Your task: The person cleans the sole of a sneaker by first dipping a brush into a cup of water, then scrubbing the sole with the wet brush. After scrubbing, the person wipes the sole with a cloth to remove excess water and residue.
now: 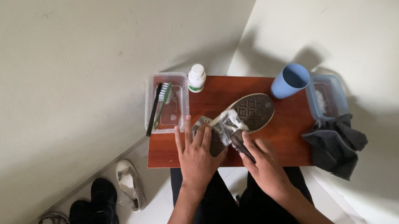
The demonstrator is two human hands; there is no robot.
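A shoe (241, 119) is laid sole-up at the middle of the small reddish-brown worktop (290, 136), its patterned sole turned to the camera and its toe aimed toward the far right corner. The heel end is covered in white foam. The left hand (196, 153) is pressed flat over the heel part of the shoe, fingers spread and released rather than clenched, so the shoe is steadied near the near edge. The right hand (263, 162) is clenched around a dark brush (240, 142), and the brush is held against the foamy sole just beside the left fingers.

At the far left corner a clear plastic tub (160, 125) is seen overhanging the edge, with a green-and-white toothbrush (164, 98) and a black-handled brush (154, 110) lying across it. Just beside it, at the far edge, a small white bottle (196, 78) is stood upright. At the far right corner a blue cup (289, 80) is tipped on its side, mouth facing right, and a bluish plastic container (339, 96) is set touching the right edge. A dark grey cloth (336, 145) is draped over the near right corner. On the floor to the left, several shoes (90, 219) are lined along the wall.
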